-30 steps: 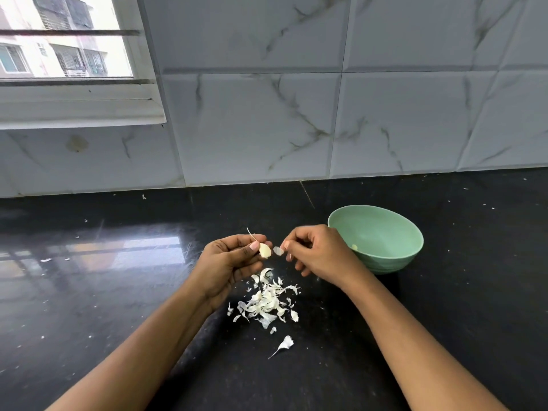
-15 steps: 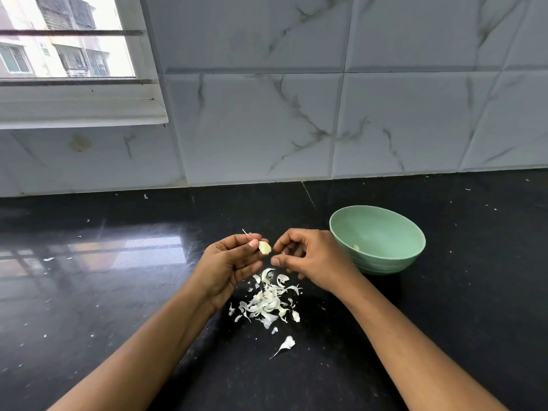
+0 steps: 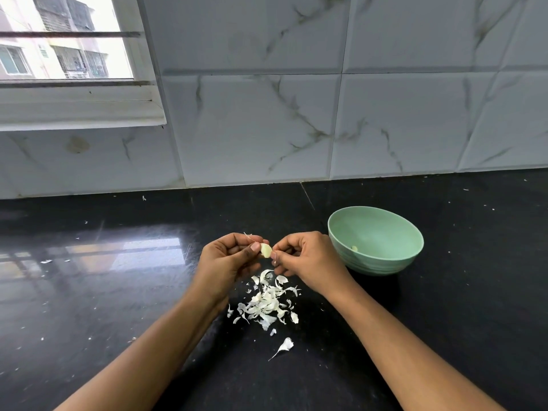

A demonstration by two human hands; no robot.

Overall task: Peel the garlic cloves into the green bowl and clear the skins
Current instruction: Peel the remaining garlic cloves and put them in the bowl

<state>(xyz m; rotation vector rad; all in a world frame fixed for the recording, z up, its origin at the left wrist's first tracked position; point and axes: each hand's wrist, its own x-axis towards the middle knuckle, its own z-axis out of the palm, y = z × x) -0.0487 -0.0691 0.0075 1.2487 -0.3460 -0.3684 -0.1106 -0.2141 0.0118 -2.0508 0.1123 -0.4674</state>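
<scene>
The left hand (image 3: 229,259) pinches a garlic clove (image 3: 266,250) between thumb and fingers above the pile of skins (image 3: 267,304), its long axis roughly upright. The right hand (image 3: 302,258) meets it from the right, fingertips picking at its lower end. The green bowl (image 3: 375,264) sits just right of that hand, which is the nearer one, with one peeled clove (image 3: 354,248) visible inside.

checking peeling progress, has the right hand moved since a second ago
Yes. The right hand has shifted slightly left, away from the green bowl, until it touches the garlic clove held in the left hand.
</scene>
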